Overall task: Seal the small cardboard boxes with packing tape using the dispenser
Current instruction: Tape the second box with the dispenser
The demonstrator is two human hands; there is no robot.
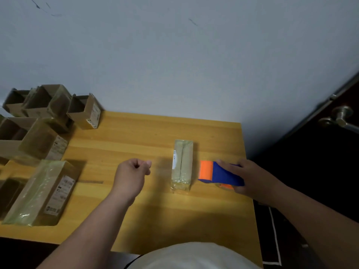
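Grip: your right hand (250, 179) holds the blue and orange tape dispenser (219, 174) by its body, fingers wrapped over the top; your left hand (132, 171) hovers above the table (136, 133) with its fingers curled loosely on nothing.
Box in hand: a small cardboard box (182, 165) lies lengthwise in front of you, just left of the dispenser and well right of your left hand; it already looks glossy with tape along its top seam.
Other boxes: a taped box (38, 193) lies near the left edge, and open boxes (48, 105) stand stacked at the far left corner.
Judgement: this box looks nearly or fully sealed, so check the near end flap before you move on.
How to do it well: steady the box with your left hand first, set the orange end flat on the cardboard, then pull in one straight line along the seam.
Risk: an unsteadied box will likely slide with the tape.
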